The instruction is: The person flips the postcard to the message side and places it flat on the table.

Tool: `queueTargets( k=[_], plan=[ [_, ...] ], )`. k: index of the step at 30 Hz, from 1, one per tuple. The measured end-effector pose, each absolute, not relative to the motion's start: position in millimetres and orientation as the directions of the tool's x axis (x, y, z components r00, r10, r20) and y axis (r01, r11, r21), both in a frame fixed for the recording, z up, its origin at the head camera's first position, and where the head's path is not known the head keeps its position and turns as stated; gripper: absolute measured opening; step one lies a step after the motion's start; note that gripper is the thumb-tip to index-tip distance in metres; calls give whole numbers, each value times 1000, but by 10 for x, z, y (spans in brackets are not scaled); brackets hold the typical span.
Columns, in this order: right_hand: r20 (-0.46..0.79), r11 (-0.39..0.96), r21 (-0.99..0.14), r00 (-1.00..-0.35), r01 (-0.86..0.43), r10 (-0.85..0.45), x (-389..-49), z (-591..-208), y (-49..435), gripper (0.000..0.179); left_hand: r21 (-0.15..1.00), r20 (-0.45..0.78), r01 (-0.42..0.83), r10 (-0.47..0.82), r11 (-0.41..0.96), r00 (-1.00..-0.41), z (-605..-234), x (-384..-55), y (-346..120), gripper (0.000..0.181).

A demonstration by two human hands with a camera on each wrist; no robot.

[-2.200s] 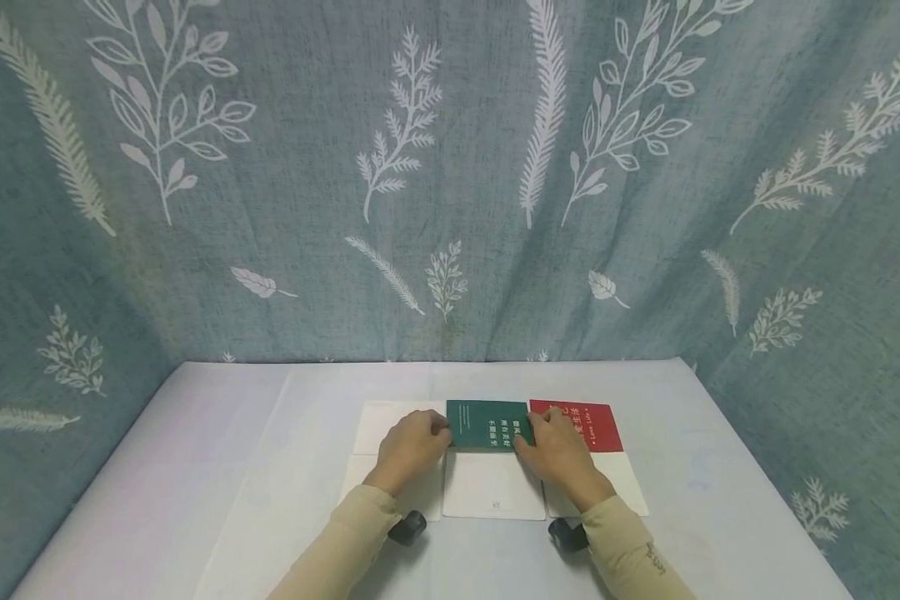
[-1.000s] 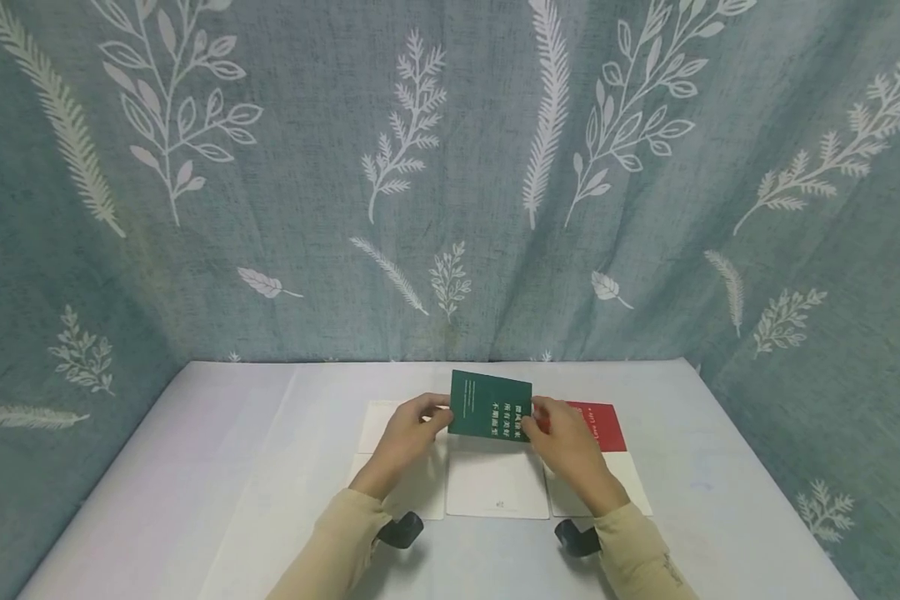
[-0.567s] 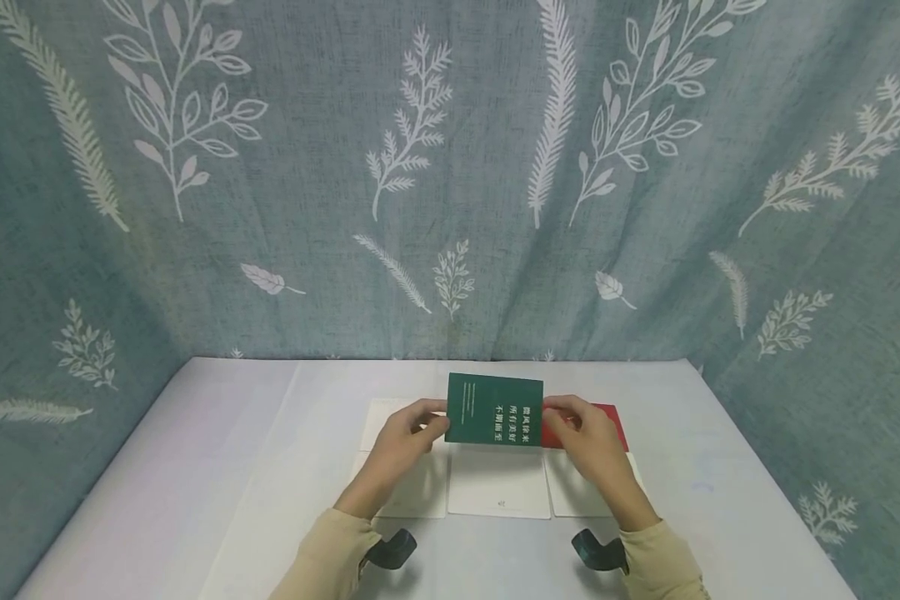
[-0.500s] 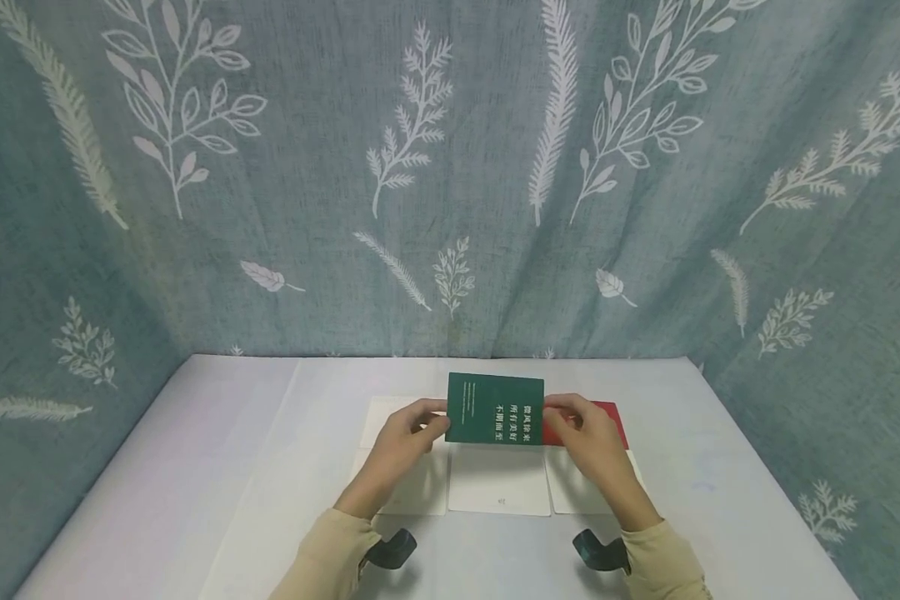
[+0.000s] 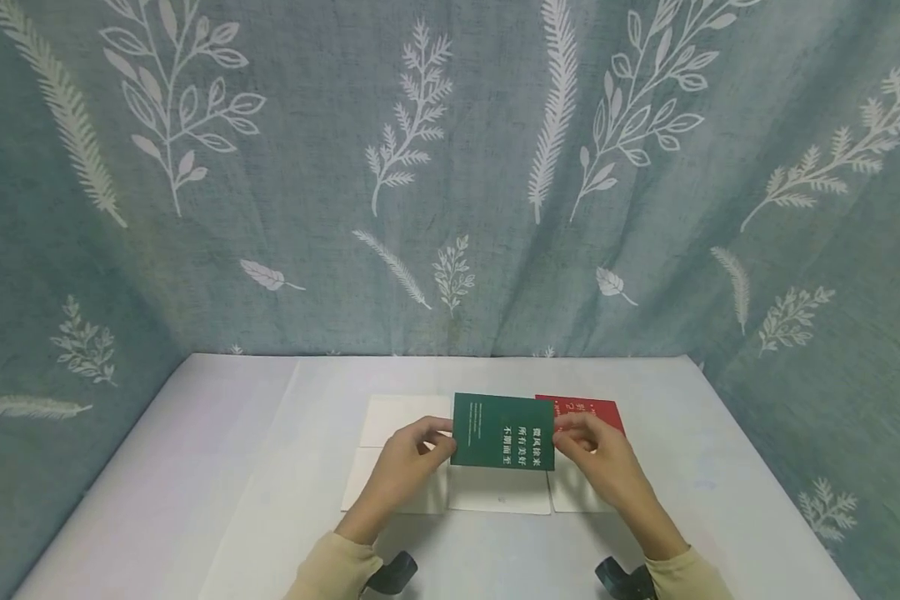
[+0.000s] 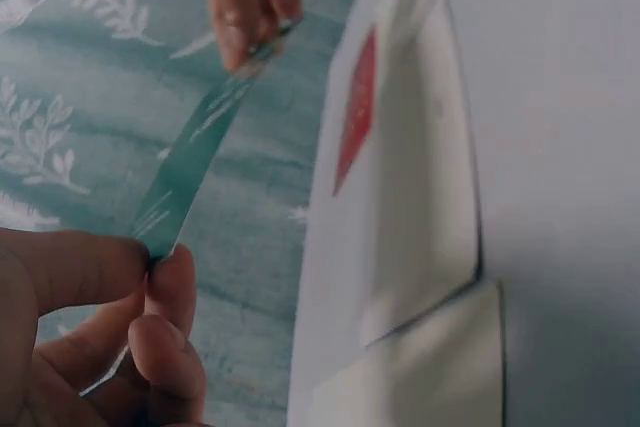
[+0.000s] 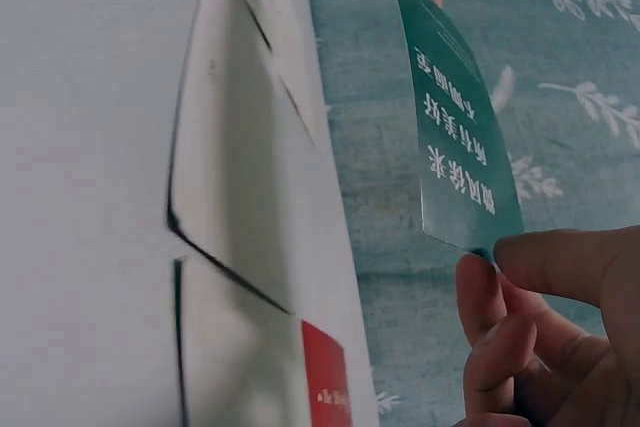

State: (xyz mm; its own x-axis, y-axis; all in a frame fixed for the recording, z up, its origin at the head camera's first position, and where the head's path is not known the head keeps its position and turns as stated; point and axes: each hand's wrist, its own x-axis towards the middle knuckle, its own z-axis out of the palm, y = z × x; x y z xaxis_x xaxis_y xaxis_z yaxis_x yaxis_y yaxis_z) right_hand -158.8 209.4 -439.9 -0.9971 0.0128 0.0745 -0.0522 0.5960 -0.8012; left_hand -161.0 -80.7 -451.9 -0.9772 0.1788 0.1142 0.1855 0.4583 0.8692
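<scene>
Head view: both hands hold one green card (image 5: 495,429) by its opposite short ends, raised off the bench (image 5: 232,467). The left hand (image 5: 405,458) pinches the end towards the bench's left edge, and the right hand (image 5: 603,462) pinches the end towards its right edge; in each, the thumb and fingers are closed narrowly on the card. Pale characters on the card's face run sideways, close to the right-hand end.

Beneath it, three cream pads lie flat side by side in a row along the bench's far edge, apart from that edge. The card covers much of the middle pad (image 5: 498,493). The left pad (image 5: 397,483) has a line across it. On the right pad (image 5: 573,492), a red card (image 5: 592,408) with pale lettering lies on the half towards the far edge, partly hidden by the right hand and the green card.

Both wrist views show the green card clear of the pads, against the leaf-patterned curtain (image 5: 307,167) that hangs behind the bench's far edge. Beige sleeves (image 5: 333,567) reach in from the near side.
</scene>
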Motion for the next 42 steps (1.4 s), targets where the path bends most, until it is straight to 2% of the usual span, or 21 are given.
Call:
queueTargets(
  k=[4,8,13,19,42],
  plan=[
    [81,591,-805,-997,-55,16,-1575,-4436,2106,27,804,186,250,171,540,-968,-4512,-1564,-773,30],
    [83,589,-806,-996,-60,12,-1563,-4450,2101,25,783,183,242,160,572,-970,-4493,-1524,-772,31],
    [73,599,-799,-997,-54,9,-1551,-4440,2073,24,764,195,230,123,603,-973,-4456,-1496,-782,23],
    [99,627,-775,-995,-79,-4,-1519,-4404,2037,25,784,200,216,93,582,-975,-4421,-1462,-803,16],
    [115,636,-766,-993,-95,-10,-1500,-4310,1997,20,832,157,172,74,527,-985,-4345,-1471,-832,19]
  ],
)
